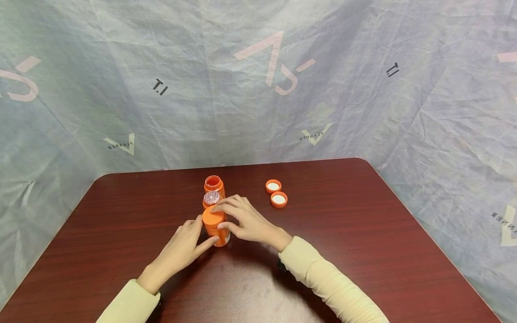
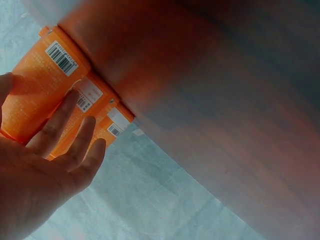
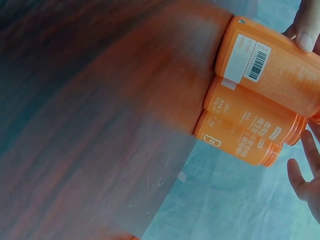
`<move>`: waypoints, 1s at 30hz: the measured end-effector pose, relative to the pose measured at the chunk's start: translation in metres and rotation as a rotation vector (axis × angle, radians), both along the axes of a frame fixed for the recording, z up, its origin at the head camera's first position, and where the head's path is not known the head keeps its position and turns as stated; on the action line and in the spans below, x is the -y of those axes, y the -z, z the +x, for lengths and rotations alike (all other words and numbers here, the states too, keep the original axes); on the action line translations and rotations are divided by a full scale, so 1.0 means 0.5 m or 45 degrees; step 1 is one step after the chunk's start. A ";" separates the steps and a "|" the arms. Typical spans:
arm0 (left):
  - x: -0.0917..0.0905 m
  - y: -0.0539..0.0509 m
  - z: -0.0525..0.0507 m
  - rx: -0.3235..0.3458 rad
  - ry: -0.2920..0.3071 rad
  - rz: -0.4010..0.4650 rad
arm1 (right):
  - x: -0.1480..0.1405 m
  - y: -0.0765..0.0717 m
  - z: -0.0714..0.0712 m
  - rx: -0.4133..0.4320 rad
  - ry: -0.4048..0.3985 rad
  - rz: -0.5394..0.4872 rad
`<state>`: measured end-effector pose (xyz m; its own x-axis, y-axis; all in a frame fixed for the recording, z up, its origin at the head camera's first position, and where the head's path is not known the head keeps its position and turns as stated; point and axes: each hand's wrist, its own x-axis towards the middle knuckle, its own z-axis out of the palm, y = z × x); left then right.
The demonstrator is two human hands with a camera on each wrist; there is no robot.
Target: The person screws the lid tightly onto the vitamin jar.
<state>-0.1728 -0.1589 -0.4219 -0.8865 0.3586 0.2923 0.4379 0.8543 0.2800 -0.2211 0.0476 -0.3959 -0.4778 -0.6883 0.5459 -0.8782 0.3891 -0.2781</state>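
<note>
Three orange plastic bottles stand upright in a row, close together. The nearest bottle [image 1: 219,241] wears an orange cap [image 1: 212,217]. My left hand [image 1: 177,244] holds that bottle's body between thumb and forefinger; in the left wrist view, the other fingers [image 2: 82,142] spread beside the row. From the right, my right hand [image 1: 248,222] grips the cap with thumb and fingers. Behind it, the middle bottle [image 3: 255,112] has a patterned seal [image 1: 212,198] across its mouth. Uncapped, the far bottle [image 1: 221,189] shows an open mouth.
Two loose orange caps [image 1: 278,200] with white liners lie face up on the dark red wooden table [image 1: 343,215], right of the bottles. A grey printed cloth [image 1: 218,98] hangs behind and around the table.
</note>
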 end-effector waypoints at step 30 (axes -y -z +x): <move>0.002 0.002 -0.001 -0.063 0.047 0.006 | 0.001 -0.007 0.003 0.070 0.005 0.079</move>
